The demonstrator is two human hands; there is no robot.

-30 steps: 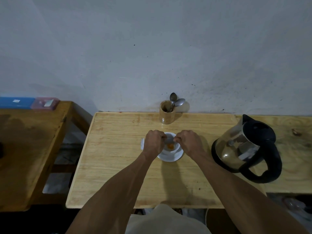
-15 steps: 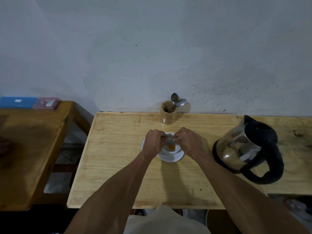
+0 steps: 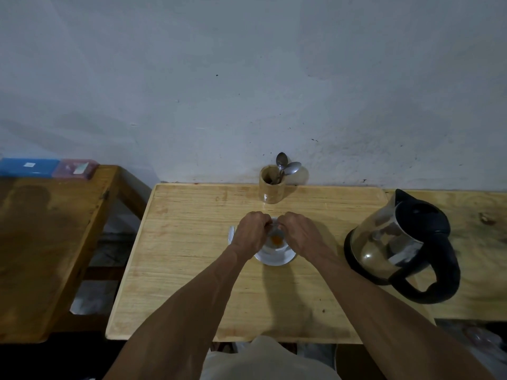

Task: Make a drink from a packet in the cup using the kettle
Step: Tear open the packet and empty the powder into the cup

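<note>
A white cup (image 3: 275,244) stands on a white saucer (image 3: 275,258) in the middle of the light wooden table (image 3: 192,256). Orange powder (image 3: 276,239) lies in the bottom of the cup. My left hand (image 3: 251,233) and my right hand (image 3: 297,231) are held close together just above the cup's far rim, fingers pinched on a small packet (image 3: 275,224) that is mostly hidden between them. The steel and black kettle (image 3: 397,248) stands to the right of the cup, handle toward me.
A wooden holder (image 3: 270,187) with two spoons (image 3: 285,167) stands at the wall behind the cup. A darker wooden table (image 3: 41,242) is to the left with a blue box (image 3: 27,167) and a pink box (image 3: 75,168) on its far edge.
Both hands stay pinched over the cup with almost no movement. The orange powder remains in the cup's bottom.
</note>
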